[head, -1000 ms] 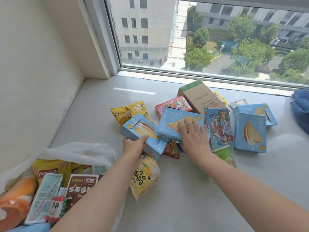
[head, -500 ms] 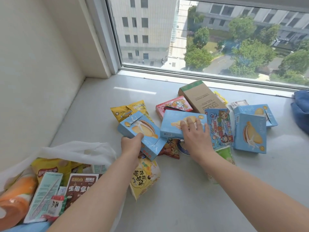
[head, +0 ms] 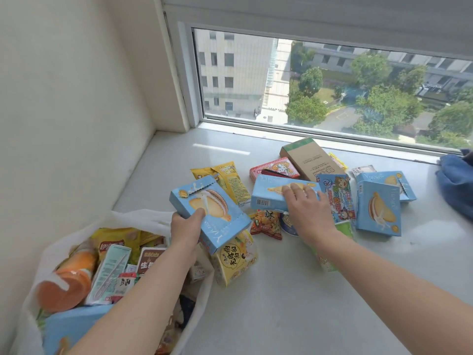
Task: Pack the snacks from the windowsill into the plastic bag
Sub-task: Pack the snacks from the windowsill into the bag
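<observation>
Two blue snack boxes in hand, head view. Left hand (head: 186,228) grips one blue box (head: 208,210) by its lower edge, lifted beside the plastic bag (head: 143,217). Right hand (head: 305,210) clasps a second blue box (head: 271,194) over the windowsill (head: 294,290) pile. Likely light, stiff card; edges suit gripping. Bag's bottom cut off; right-hand fingertips hidden.

Four light-blue sandwich-biscuit boxes (head: 378,208) are counted on the sill, two of them held; one brown carton (head: 311,158), one pink box (head: 273,167), one plastic bag (head: 143,219).
</observation>
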